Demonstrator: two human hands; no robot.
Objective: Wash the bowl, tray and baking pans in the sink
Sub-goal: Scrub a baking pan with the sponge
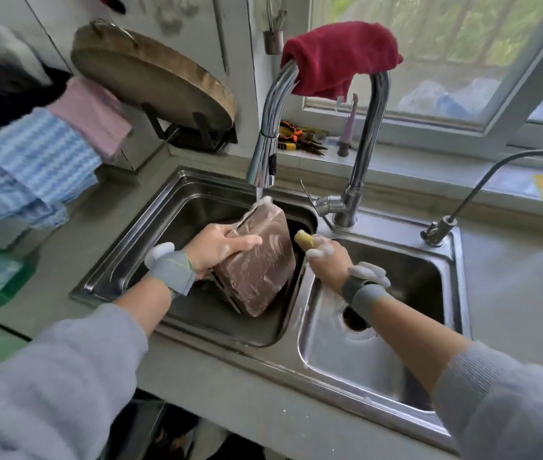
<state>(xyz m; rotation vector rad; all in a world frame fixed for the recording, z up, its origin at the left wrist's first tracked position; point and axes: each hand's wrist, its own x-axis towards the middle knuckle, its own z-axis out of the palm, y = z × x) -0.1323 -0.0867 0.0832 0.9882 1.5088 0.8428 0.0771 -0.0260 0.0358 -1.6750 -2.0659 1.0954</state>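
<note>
My left hand point(220, 249) was clenched around the upper left edge of a brown baking pan point(260, 263), thumb lying across its soapy underside and the other fingers curled out of sight behind the rim. From that grip the pan stood tilted on one corner inside the left basin of the sink point(150, 234), its high corner just above my knuckles and directly under the spout of the faucet point(263, 161), where a thin stream of water point(258, 194) struck it and foamed. Below my grip, further dark pans point(220, 287) lay in the basin, partly hidden by the one I held; I could not tell how many. My right hand point(325, 257) was closed on a yellow sponge point(305, 240), whose end stuck out past my sudsy fingers, just beside the pan's right edge; whether it touched the pan I could not tell. That grip hung over the divider between the basins, with the right basin and its drain point(354, 318) below my wrist. Both wrists carried grey straps with white modules. A red cloth point(340, 58) was draped over the faucet's arch, well above both hands, and a round wooden board point(154, 78) stood in a rack at the back of the worktop point(512, 277).
</note>
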